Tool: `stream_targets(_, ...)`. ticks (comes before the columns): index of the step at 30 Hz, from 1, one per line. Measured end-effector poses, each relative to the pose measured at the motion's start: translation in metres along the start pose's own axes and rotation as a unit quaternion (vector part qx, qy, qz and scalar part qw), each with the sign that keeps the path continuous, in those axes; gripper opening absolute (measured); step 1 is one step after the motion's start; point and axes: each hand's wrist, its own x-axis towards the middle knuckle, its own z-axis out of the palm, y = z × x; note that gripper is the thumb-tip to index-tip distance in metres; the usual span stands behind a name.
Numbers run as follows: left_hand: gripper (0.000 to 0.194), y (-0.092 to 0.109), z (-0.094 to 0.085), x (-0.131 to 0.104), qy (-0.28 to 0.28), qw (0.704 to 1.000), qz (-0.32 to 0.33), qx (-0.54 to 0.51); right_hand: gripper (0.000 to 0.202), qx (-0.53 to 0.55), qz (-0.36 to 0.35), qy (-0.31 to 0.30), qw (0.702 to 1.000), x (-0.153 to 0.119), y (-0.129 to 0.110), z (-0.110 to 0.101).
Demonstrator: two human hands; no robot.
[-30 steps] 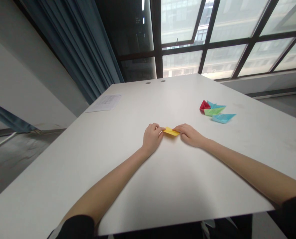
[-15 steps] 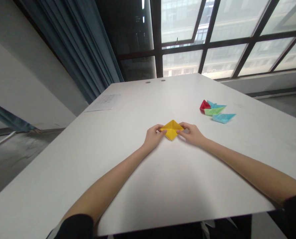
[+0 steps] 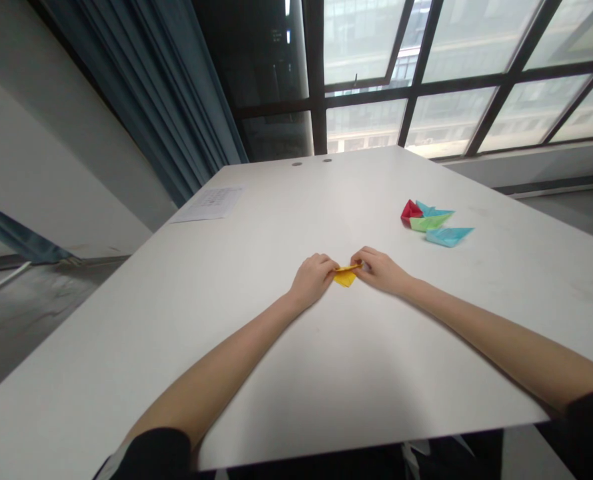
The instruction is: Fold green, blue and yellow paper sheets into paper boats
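A small piece of folded yellow paper lies low over the white table, near its middle. My left hand pinches its left end, and my right hand pinches the right end. The paper's upper edge runs as a narrow band between the fingers, and a pointed flap hangs toward me below it. Fingertips of both hands cover the two ends of the paper.
Folded paper shapes sit together to the right: a red one, a green one and blue ones, including a separate blue piece. A printed sheet lies at the far left. Blue curtains hang behind the table.
The yellow paper's upper half has tipped down, so a wide diamond has become a narrow band with a flap below. Both hands have rolled inward with it.
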Motion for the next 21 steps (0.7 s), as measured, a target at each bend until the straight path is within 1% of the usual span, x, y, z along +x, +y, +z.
stream_targets(2, 0.018, 0.002, -0.002, -0.001, -0.005, 1.0, 0.03, 0.005, 0.011, 0.008, 0.007, -0.012, 1.0, -0.001, -0.002, 0.0)
stream_targets(4, 0.02, 0.004, -0.004, -0.002, -0.005, 0.999, 0.046, 0.009, 0.011, 0.003, 0.009, -0.022, 1.0, -0.002, -0.003, 0.0)
stream_targets(6, 0.029, 0.006, -0.005, -0.003, -0.003, 0.998, 0.056, 0.017, 0.01, -0.005, 0.007, -0.029, 1.0, -0.002, -0.003, -0.002)
stream_targets(8, 0.034, 0.006, -0.007, -0.003, -0.003, 0.998, 0.063, 0.026, 0.011, -0.011, -0.003, -0.038, 0.999, -0.002, -0.003, -0.005)
stream_targets(12, 0.031, 0.006, -0.006, -0.004, 0.001, 0.996, 0.083, 0.03, 0.021, -0.012, -0.048, -0.081, 0.995, -0.003, -0.001, -0.013)
stream_targets(14, 0.028, 0.005, -0.005, -0.004, 0.003, 0.995, 0.1, 0.024, 0.023, -0.012, -0.072, -0.094, 0.993, -0.003, 0.0, -0.015)
stream_targets(18, 0.024, 0.004, -0.003, -0.003, 0.003, 0.99, 0.139, 0.01, 0.02, -0.025, -0.106, -0.091, 0.99, -0.003, 0.0, -0.016)
stream_targets(21, 0.025, 0.003, -0.002, -0.003, -0.001, 0.989, 0.151, 0.009, 0.019, -0.029, -0.12, -0.075, 0.99, -0.003, 0.001, -0.015)
